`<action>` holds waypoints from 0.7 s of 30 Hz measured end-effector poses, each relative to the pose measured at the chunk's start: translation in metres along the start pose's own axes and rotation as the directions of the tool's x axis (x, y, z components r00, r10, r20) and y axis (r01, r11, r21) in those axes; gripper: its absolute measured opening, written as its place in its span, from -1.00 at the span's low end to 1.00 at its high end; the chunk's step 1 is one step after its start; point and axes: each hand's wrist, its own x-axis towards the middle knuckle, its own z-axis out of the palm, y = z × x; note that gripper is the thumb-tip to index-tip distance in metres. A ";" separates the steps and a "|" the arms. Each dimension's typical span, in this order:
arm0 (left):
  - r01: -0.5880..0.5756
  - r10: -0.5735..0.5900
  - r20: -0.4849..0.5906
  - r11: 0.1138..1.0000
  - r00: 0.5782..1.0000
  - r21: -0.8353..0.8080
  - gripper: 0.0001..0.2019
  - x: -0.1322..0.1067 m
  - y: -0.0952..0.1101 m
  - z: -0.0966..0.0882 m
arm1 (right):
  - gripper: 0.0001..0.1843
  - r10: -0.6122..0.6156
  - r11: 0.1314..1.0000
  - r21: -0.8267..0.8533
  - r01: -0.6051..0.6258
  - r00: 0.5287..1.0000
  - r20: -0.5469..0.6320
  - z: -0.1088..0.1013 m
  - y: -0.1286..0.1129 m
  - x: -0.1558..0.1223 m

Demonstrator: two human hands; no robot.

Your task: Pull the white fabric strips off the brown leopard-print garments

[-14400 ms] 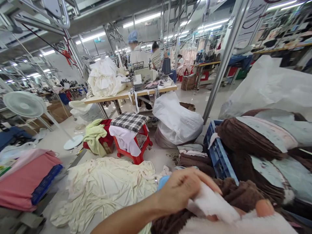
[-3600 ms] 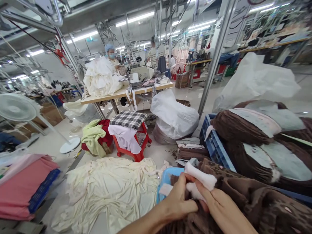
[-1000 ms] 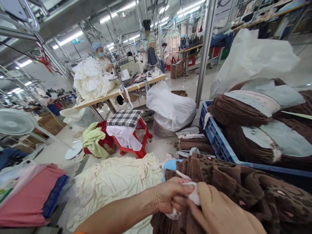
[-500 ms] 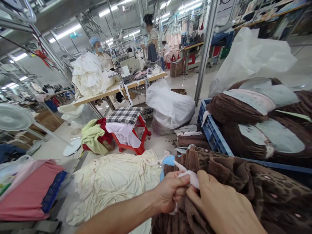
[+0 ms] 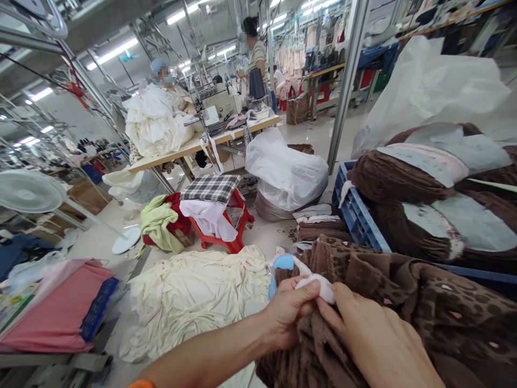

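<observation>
The left hand (image 5: pixel 288 312) pinches a small white piece (image 5: pixel 319 284) against the brown fabric (image 5: pixel 404 302) on the person's lap. The right hand (image 5: pixel 375 345), fingers curled, touches the same white piece.

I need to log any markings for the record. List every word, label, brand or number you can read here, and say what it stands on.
None can be read.
Printed packet at the far left, by the pink fabric: coloured print, too blurred to read.
Sewing machine on the table: no legible brand.
Brown fabric and white piece pinched by the left hand and right hand: no label in view.
</observation>
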 end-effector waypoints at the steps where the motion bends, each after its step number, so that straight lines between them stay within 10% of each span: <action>1: -0.017 0.018 -0.023 1.000 1.000 0.016 -0.44 0.000 -0.001 0.000 | -0.84 0.014 1.000 -0.005 -0.014 0.998 0.055 -0.002 0.000 0.001; 10: -0.202 0.271 -0.165 0.917 0.948 0.344 -0.32 -0.003 -0.016 0.008 | -0.72 0.074 0.996 0.024 -0.086 0.949 0.305 -0.013 0.007 0.000; 21: -0.325 0.467 0.083 0.467 0.880 0.822 -0.63 0.053 0.008 -0.043 | -0.60 -0.062 0.986 0.164 0.012 0.951 0.302 -0.005 0.020 -0.005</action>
